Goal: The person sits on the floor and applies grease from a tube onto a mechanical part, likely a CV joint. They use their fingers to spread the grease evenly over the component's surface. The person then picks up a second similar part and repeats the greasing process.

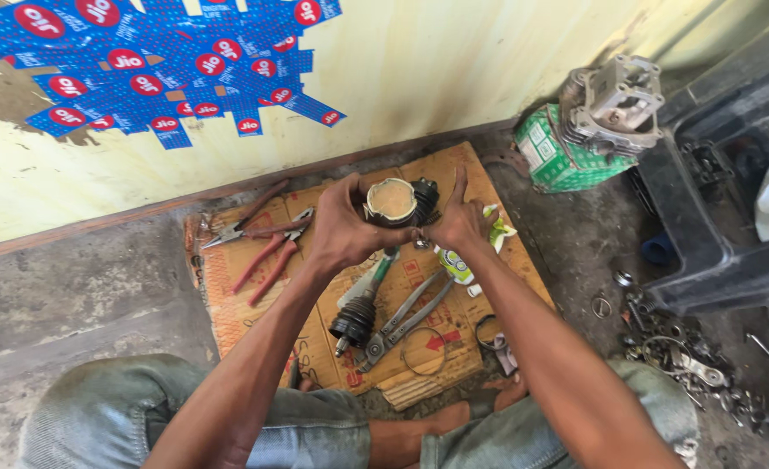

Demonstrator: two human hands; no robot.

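I hold a round metal piston [392,201] with a tan crown up in front of me, over a sheet of cardboard [245,304] on the concrete floor. My left hand [343,227] grips its left side, fingers curled around the skirt. My right hand [460,217] holds its right side, index finger pointing up; a dark part [425,193] sticks out behind the piston. Below the hands lie metal pliers [402,320], a black-headed screwdriver-like tool [356,317] and a thin wire ring [422,351].
Red-handled pliers [267,252] lie on the cardboard's left. A small tube [456,265] rests under my right hand. A finned engine cylinder [612,108] sits on a green box [551,161] at right. A black plastic crate [715,234] and loose metal parts [684,356] lie beyond. My knees frame the bottom.
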